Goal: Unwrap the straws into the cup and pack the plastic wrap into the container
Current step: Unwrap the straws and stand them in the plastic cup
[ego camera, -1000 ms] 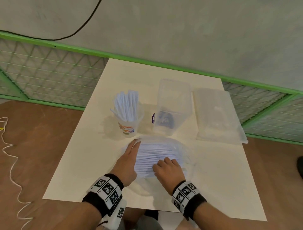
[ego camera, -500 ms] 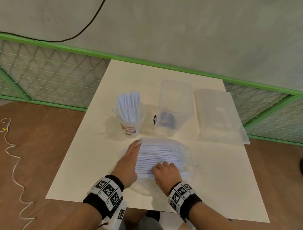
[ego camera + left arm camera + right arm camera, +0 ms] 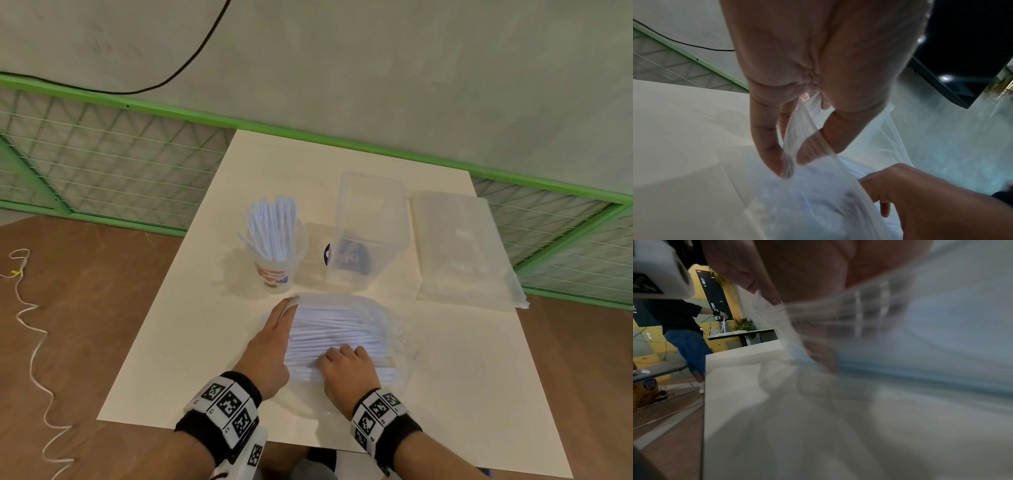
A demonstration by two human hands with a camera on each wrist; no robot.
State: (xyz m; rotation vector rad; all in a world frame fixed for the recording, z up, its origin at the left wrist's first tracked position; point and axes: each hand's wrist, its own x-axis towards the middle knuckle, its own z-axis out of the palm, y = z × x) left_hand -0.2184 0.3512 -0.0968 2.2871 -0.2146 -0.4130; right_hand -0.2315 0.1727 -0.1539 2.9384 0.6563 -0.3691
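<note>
A bundle of white straws [image 3: 329,325] lies in its clear plastic wrap [image 3: 394,329] on the near middle of the table. My left hand [image 3: 289,303] lies along the bundle's left end. In the left wrist view this hand [image 3: 789,168] pinches a fold of the wrap [image 3: 797,129] between thumb and forefinger. My right hand [image 3: 339,354] sits on the near side of the bundle, fingers curled over the straws. The cup [image 3: 279,270] behind holds several unwrapped straws [image 3: 272,226]. The clear container [image 3: 371,219] stands to its right.
A flat clear plastic piece [image 3: 462,250] lies at the back right of the white table [image 3: 191,342]. A dark label [image 3: 349,258] shows through the container. A green mesh fence runs behind. Another person stands far off in the right wrist view.
The right hand has crept slightly left and nearer along the bundle. The left hand stays at the bundle's left end.
</note>
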